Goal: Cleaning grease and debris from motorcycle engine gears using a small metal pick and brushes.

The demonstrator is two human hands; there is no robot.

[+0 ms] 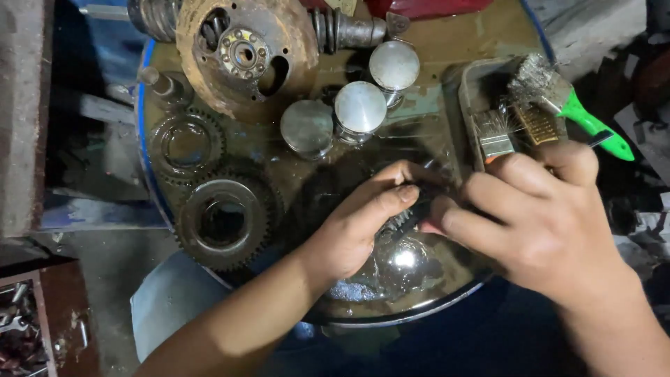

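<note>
My left hand (363, 223) and my right hand (537, 216) meet over the near middle of an oily drum top (447, 42). Between their fingers sits a small dark toothed part (403, 222), mostly hidden by thumbs and fingers. Both hands grip it. Under it lies a shiny wet patch of oil. Three metal pistons (359, 108) stand just beyond my hands.
Two dark gears (223, 222) lie at the left of the drum top, a rusty round plate (244, 52) at the far side. A metal tray (481, 105) at the right holds brushes, one with a green handle (593, 129). A box of tools sits low at left.
</note>
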